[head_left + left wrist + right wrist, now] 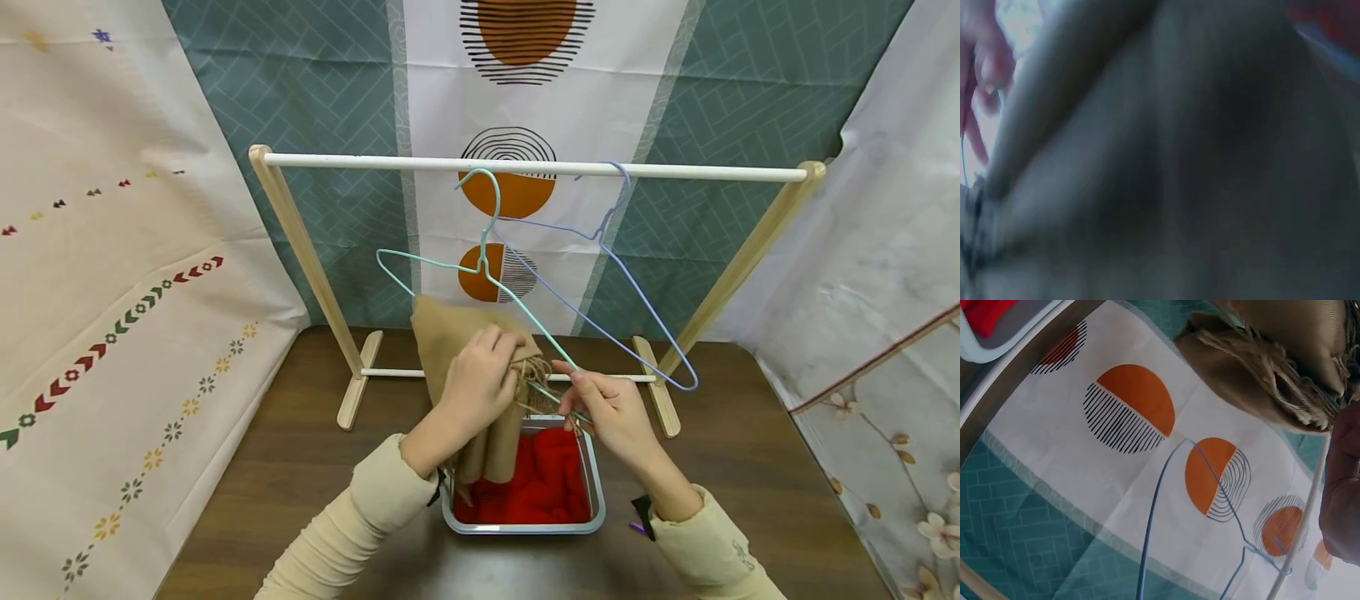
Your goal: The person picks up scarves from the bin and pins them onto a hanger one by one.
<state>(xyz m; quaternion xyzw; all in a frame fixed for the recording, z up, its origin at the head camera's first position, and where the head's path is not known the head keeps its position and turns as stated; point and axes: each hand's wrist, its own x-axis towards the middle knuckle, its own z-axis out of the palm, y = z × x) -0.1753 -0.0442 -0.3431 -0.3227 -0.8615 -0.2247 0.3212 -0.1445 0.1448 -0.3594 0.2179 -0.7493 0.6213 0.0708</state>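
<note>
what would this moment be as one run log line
left hand: grips fringed tan scarf | right hand: pinches mint hanger | periwinkle hanger: on white rail | red cloth: in gray bin

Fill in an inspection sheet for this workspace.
Surface: brown table with a wood-grain look.
Job's things: brown cloth, fringed, draped over part of the green hanger; whether that hanger's hook touches the rail is unclear. Blue hanger hangs bare from the rack. Tub in front of the rack holds red cloth.
Clutter: small purple item by the right sleeve, too little visible to identify.
Grippers: left hand grips the brown cloth; right hand pinches the green hanger. Left wrist view is blurred.
Cables: nothing seen.
Surroundings: patterned curtains behind and at both sides.
</note>
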